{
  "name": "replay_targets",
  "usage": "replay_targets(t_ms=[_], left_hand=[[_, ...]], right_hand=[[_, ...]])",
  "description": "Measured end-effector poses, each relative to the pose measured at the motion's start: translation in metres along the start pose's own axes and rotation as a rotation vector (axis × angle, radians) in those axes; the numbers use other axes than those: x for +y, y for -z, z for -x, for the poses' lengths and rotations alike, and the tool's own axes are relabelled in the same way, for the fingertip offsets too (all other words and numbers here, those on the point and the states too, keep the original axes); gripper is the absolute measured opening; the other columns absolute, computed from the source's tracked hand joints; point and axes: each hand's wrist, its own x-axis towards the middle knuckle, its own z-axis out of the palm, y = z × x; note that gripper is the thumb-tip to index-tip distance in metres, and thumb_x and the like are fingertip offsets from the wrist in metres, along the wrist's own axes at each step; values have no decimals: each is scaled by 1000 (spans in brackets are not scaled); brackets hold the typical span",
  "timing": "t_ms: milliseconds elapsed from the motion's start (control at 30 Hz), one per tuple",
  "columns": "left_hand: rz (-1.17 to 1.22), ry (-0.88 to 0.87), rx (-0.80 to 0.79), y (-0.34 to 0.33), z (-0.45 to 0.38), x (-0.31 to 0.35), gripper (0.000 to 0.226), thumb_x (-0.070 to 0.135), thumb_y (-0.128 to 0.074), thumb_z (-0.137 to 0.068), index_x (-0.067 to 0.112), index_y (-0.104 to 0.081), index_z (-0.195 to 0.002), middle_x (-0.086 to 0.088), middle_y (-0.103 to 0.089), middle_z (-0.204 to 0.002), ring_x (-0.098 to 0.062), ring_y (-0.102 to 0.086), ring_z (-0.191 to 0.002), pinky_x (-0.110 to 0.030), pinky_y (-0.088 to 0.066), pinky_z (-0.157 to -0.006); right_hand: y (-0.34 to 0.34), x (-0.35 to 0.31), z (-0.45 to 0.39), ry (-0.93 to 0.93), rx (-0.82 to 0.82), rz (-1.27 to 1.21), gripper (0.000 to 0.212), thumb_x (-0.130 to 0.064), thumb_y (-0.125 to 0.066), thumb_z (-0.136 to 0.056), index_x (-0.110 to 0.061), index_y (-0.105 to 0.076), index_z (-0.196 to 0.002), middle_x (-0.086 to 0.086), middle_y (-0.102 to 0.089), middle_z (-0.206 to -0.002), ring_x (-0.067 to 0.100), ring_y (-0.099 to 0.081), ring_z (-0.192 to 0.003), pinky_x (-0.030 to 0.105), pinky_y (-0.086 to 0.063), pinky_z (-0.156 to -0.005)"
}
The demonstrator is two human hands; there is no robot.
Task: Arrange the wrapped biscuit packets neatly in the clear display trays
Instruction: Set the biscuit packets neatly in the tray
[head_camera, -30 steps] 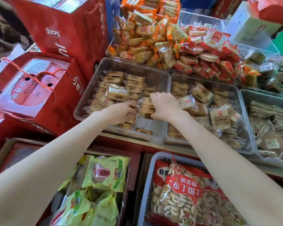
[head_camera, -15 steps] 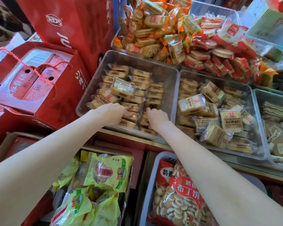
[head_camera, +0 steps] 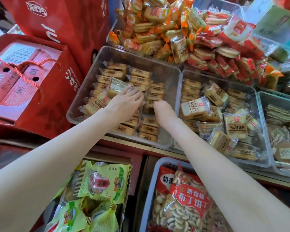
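Tan wrapped biscuit packets (head_camera: 137, 76) stand in neat rows in the left clear tray (head_camera: 167, 76). My left hand (head_camera: 126, 102) lies over the middle rows with its fingers straight, pressing on the packets. My right hand (head_camera: 163, 108) is just to its right, at the right-hand row. Its fingers curl down among the packets and are hidden by the back of the hand. The right clear tray (head_camera: 233, 82) holds the same kind of packets (head_camera: 194, 108), some in rows and several lying loose and tilted.
Red gift boxes (head_camera: 23, 81) and a tall red bag (head_camera: 65, 22) crowd the left. Orange and red packets (head_camera: 174, 30) are heaped behind the trays. A tray of flat crackers (head_camera: 283, 123) sits far right. Below are green packets (head_camera: 99, 190) and a basket of bagged biscuits (head_camera: 187, 198).
Both hands have moved from the near end of the left tray up to its middle rows. The stack my right hand held a second ago now sits in the right-hand row.
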Motion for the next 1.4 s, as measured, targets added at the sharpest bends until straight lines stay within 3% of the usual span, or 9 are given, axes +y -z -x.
replay_targets(t_ms=[233,567,700,800,900,1000,1133,1300,1400], left_hand=[[-61,48,-122,-9,-2,-10,53,17,-27,-99,13,-13,-150,-6,-9,-158,-18,8,-146,-45,6,-116],[17,84,-148,-12,-4,-16,57,17,-33,-98,18,-12,-151,-2,-6,-159,-16,9,-145,-44,9,-115],[49,103,-167,-6,-6,-12,56,18,-36,-98,20,-15,-150,0,-9,-158,-16,7,-146,-44,8,-115],[155,127,-59,8,-6,-9,50,17,-38,-97,18,-30,-146,-5,-28,-154,-18,-12,-145,-42,5,-116],[679,267,246,36,0,2,42,14,-42,-97,14,-43,-140,-10,-55,-133,-24,-48,-125,-32,-17,-114],[1185,268,385,62,13,13,32,8,-49,-95,13,-61,-124,-7,-64,-120,-21,-62,-109,-29,-46,-97],[1568,264,519,87,37,19,16,13,-61,-90,12,-70,-103,-10,-72,-97,-12,-68,-83,-26,-56,-82],[1474,237,523,118,56,23,20,14,-74,-78,16,-72,-98,2,-72,-98,-5,-67,-86,-18,-52,-83],[1366,180,498,131,64,27,22,8,-74,-78,16,-71,-99,0,-70,-106,-7,-68,-90,-20,-53,-85]], right_hand=[[-8,2,-41,-68,-27,102,62,3,-53,-87,0,-26,-143,18,-27,-147,33,-33,-132,40,-39,-102],[2,2,-32,-50,56,307,63,-17,-70,-80,-3,-41,-133,16,-33,-139,35,-33,-129,47,-20,-112],[37,20,5,16,227,3,62,-16,-77,-74,-5,-40,-123,13,-33,-125,27,-48,-104,33,-42,-90],[58,35,40,48,229,-342,65,-16,-78,-73,-9,-41,-125,2,-30,-116,15,-41,-102,21,-36,-85],[69,46,62,43,164,-609,61,-16,-79,-74,-14,-45,-125,-2,-45,-117,11,-45,-106,21,-37,-88],[75,50,75,69,144,-842,57,-16,-81,-72,-25,-49,-118,-2,-53,-120,14,-50,-114,30,-39,-101],[89,50,95,141,103,-1082,57,-12,-80,-72,-26,-50,-118,-2,-58,-122,8,-58,-109,19,-47,-87],[104,56,116,188,86,-1220,60,-2,-76,-74,-19,-51,-126,3,-60,-123,14,-60,-113,29,-45,-96],[110,58,127,189,85,-1269,61,1,-73,-75,-16,-50,-128,5,-61,-122,17,-60,-113,28,-49,-89]])
